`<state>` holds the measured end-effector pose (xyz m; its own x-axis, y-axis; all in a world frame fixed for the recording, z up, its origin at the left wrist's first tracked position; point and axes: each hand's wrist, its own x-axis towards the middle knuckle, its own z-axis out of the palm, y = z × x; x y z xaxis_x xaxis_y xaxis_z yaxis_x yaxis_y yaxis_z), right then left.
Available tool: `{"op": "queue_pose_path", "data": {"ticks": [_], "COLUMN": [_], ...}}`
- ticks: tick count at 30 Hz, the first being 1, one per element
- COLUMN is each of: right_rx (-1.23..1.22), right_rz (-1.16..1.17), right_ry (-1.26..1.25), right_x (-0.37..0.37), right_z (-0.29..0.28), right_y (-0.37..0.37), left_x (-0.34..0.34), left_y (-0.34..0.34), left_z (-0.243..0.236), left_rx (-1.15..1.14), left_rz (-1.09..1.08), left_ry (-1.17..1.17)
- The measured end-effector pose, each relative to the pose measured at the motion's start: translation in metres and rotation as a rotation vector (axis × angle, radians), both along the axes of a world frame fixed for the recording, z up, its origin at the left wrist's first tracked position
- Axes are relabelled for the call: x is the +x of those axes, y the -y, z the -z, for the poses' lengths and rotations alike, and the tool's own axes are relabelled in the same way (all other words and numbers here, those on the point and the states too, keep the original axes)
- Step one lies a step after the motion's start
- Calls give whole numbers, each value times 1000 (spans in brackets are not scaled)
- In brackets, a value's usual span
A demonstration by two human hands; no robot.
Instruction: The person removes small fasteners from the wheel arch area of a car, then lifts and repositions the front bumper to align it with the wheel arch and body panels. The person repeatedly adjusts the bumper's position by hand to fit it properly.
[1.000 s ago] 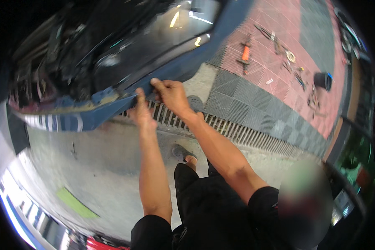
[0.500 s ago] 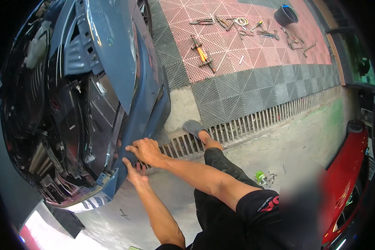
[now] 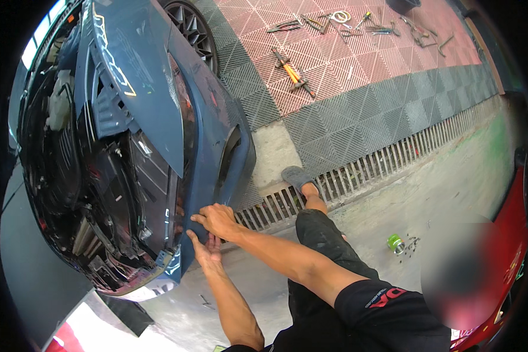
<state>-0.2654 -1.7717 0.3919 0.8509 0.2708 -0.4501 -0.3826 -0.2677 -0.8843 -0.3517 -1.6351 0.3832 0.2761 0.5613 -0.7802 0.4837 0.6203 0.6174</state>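
A blue-grey car stands at the left with its front end opened up. My right hand [image 3: 217, 221] lies palm down against the car's front bumper [image 3: 210, 176], its thumb and bent fingers on the panel by the headlight gap. Just below it, my left hand [image 3: 207, 251] is turned palm up, thumb pressed to the same bumper and fingers curled by its lower side. The bumper partly hides the fingertips of both hands. Inside the open front, black plastic parts [image 3: 114, 193] and a grey metal bracket [image 3: 108, 105] are exposed.
A floor drain grate [image 3: 358, 182] crosses behind my foot in its grey clog [image 3: 297, 176]. Beyond it, pliers [image 3: 284, 26], an orange-handled tool [image 3: 292, 73] and several others lie on red and grey tiles. A green can [image 3: 396, 243] lies tipped among small dark bits; a red car [image 3: 513, 220] is at right.
The view has shifted, so the car and floor sit further right and show more of the wheel. Both hands remain at the same place on the bumper.
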Motion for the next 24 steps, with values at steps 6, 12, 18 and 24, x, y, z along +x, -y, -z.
{"op": "queue_pose_path", "data": {"ticks": [6, 12, 18, 24], "right_rx": [103, -15, -65, 15], "right_rz": [33, 196, 223, 241], "right_ry": [21, -11, -83, -2], "right_x": [-16, -39, -40, -35], "right_z": [13, 6, 1, 4], "right_y": [-11, -31, -47, -32], "left_x": [-2, -10, -11, 1], "left_y": [0, 15, -9, 13], "left_z": [-10, -14, 15, -17], "left_rx": [-58, -87, -121, -58], "left_rz": [14, 113, 84, 192], "left_ry": [-87, 8, 13, -39]}}
